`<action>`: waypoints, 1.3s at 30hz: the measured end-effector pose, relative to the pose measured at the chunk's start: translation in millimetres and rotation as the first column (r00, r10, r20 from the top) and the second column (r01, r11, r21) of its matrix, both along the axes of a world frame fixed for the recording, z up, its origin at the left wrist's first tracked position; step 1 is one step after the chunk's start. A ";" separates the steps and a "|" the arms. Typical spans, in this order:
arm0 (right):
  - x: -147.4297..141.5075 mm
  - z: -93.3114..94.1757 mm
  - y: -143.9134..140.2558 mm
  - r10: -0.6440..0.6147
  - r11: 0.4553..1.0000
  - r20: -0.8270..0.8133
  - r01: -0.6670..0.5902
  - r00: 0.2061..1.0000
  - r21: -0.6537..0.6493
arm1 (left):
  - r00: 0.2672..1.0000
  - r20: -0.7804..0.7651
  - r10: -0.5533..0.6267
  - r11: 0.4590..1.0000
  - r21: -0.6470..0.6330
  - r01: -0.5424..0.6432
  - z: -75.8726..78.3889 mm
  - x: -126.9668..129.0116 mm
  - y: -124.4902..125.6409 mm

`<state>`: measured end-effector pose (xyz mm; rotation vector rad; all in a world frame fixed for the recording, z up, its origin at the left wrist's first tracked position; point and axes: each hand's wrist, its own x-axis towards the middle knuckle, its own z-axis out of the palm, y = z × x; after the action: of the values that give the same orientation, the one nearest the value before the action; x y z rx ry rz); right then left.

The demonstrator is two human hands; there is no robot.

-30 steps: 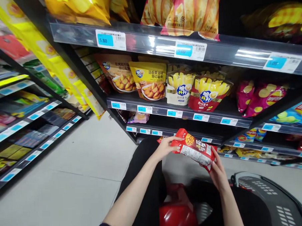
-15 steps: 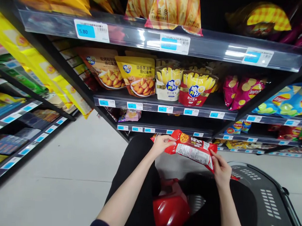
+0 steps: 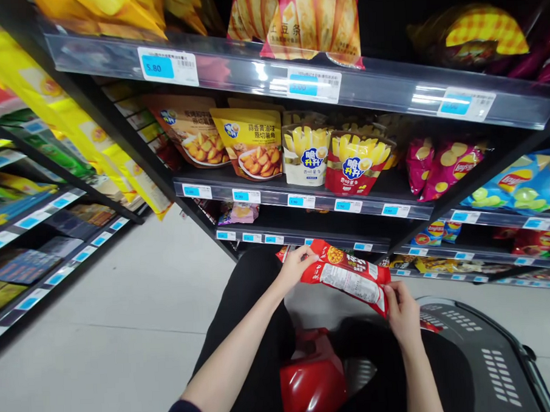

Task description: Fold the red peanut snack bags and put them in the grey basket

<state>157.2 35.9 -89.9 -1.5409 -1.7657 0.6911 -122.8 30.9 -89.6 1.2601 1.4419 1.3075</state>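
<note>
While the left hand (image 3: 296, 269) pinches one end of a red bag (image 3: 351, 280) between its fingers, the right hand (image 3: 404, 314) grips the other, and the bag slants before the low shelf (image 3: 321, 226), near a gray basket (image 3: 472, 346).

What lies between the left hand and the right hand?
In the head view, a red packet spans from left hand to right hand, held at both ends.
</note>
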 end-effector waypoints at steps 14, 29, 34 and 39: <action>1.8 -0.7 4.7 0.132 0.989 -0.269 -0.144 0.954 -0.025 | 0.919 -0.282 -0.277 0.922 0.190 0.336 27.8 2.3 -25.6; -2.5 1.3 4.1 0.094 0.993 -0.275 -0.109 0.957 -0.040 | 0.865 -0.395 -0.308 0.893 0.193 0.406 25.8 15.3 -27.5; -4.2 0.9 3.4 0.119 0.984 -0.276 -0.151 0.954 -0.097 | 0.791 -0.494 -0.360 0.875 0.116 0.471 34.0 22.0 -31.8; -2.9 -1.6 4.2 0.170 0.969 -0.273 -0.211 0.947 -0.127 | 0.697 -0.646 -0.309 0.904 0.029 0.427 35.3 29.1 -35.5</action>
<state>154.4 40.1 -91.5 -1.3156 -1.7064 1.0982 -93.7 -4.6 -54.3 2.1355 1.3981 0.7631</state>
